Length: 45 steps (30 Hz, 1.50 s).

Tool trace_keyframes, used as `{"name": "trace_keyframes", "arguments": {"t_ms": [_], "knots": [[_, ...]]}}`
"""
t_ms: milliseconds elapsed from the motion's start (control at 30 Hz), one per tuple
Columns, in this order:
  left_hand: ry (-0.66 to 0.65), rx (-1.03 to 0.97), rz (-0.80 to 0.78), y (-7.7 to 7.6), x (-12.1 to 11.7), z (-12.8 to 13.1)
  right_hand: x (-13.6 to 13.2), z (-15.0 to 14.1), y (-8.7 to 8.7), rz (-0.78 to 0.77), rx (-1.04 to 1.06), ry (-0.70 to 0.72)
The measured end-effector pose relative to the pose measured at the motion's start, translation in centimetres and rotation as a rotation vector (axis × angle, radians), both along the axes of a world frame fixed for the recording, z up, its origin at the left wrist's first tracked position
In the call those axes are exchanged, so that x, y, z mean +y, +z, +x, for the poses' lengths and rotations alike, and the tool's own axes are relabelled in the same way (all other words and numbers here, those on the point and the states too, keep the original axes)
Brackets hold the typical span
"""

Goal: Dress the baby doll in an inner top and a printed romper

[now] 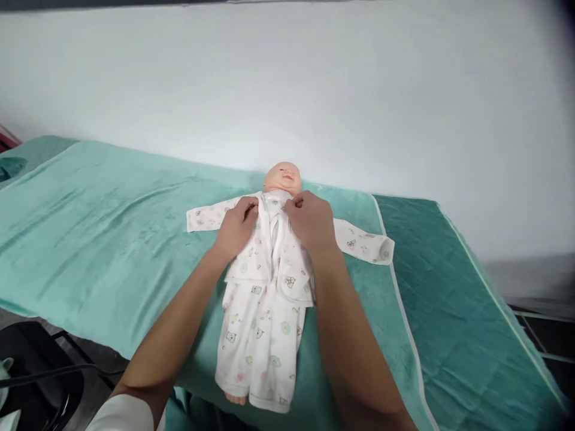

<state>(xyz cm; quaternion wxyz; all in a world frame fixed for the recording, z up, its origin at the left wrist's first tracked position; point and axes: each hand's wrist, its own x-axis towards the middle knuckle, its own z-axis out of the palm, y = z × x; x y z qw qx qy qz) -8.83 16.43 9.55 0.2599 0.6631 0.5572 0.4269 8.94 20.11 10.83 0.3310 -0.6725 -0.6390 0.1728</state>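
A baby doll point(283, 177) lies on its back on a green towel point(103, 227), head toward the wall. It wears a white printed jacket point(291, 269) and matching trousers point(258, 341), sleeves spread to both sides. My left hand point(236, 227) is closed on the jacket's left front edge at the doll's chest. My right hand point(312, 221) pinches the other front edge just below the neck. One bare foot point(234, 398) shows at the trouser hem.
The towel covers a padded table point(467, 335) with a darker green sheet to the right. A white wall point(314, 84) stands behind. A black object point(40, 377) with a cable sits below the table at lower left.
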Motion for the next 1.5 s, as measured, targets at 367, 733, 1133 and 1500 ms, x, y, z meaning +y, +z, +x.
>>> {"name": "trace_keyframes", "arguments": {"t_ms": [367,733,1133,1500], "knots": [[0.040,0.079,-0.023,1.8,5.6,3.3,1.2,0.6,-1.1,0.052,0.569,0.037],[-0.033,-0.195,-0.018,1.1,5.4,3.8,0.8,0.6,-1.2,0.022,0.698,0.024],[-0.096,-0.275,-0.091,0.4,5.6,3.2,0.9,0.8,-1.9,0.005,0.724,0.102],[-0.038,-0.037,0.092,0.7,4.8,4.2,0.7,0.5,-1.6,0.040,0.663,0.068]]}}
